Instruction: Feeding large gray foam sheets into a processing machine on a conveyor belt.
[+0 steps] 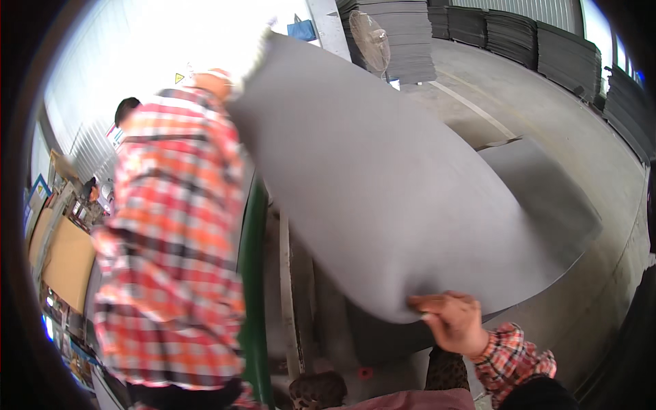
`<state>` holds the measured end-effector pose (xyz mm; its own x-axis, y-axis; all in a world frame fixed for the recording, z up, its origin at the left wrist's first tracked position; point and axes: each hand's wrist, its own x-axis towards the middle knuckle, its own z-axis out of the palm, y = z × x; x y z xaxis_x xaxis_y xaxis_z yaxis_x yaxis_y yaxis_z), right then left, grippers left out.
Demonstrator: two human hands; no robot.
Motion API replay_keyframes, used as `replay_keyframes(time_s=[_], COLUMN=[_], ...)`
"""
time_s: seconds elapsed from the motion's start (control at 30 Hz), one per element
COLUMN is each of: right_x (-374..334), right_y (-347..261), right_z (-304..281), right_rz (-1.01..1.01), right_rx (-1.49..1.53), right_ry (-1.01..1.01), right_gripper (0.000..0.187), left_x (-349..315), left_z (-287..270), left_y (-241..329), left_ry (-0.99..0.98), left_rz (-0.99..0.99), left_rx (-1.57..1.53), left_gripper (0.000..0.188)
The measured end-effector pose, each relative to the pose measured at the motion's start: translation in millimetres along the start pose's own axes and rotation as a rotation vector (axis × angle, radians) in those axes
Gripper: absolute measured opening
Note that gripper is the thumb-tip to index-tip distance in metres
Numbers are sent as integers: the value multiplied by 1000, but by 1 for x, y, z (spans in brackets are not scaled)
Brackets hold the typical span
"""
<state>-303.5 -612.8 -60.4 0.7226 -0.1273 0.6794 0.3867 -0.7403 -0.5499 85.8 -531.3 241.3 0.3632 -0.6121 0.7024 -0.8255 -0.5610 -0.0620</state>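
Observation:
A large grey flexible sheet [383,178], perhaps foam, slants across the middle with its far left end raised. My left arm, in a red and orange checked oversleeve, reaches up close to the view. At its end my left hand [216,82] is closed at the sheet's raised edge; glare and blur wash out its fingers. Low on the right, my right hand [456,324] pinches the sheet's near edge between thumb and fingers, and the sheet dimples there. Beneath its right end lies more dark grey sheet [547,184], curving down at the corner.
Tall stacks of grey sheets [403,41] and darker stacks [509,37] line the far wall. A round fan [370,42] stands before one. A green rail [254,294] runs beside my left arm. Farther left are brown boards [68,253] and part of another person's head [126,111].

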Motion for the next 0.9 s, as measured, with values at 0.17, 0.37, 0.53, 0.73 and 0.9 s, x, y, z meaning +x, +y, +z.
replay_keyframes(time_s=[0.17,0.37,0.53,0.73,0.9], right_x=[45,-22,-73,-46,-7], right_y=[-62,-145,-152,-163,-194], right_z=[127,266,366,426,460], right_rz=[-310,-275,-131,-71,39], right_rx=[288,614,654,769,651], right_ry=[-102,-597,-700,-793,-772], right_gripper=[13,22,21,16,19], left_x=[-118,-410,-530,-531,-539], left_z=[-98,-137,-153,-177,-100], left_y=[-147,-272,-299,-295,-174], left_ry=[-207,-721,-551,-361,-724], left_rz=[-50,-446,-784,-766,-370], left_rx=[960,1059,1077,1373,325], left_gripper=[36,33,30,51,66])
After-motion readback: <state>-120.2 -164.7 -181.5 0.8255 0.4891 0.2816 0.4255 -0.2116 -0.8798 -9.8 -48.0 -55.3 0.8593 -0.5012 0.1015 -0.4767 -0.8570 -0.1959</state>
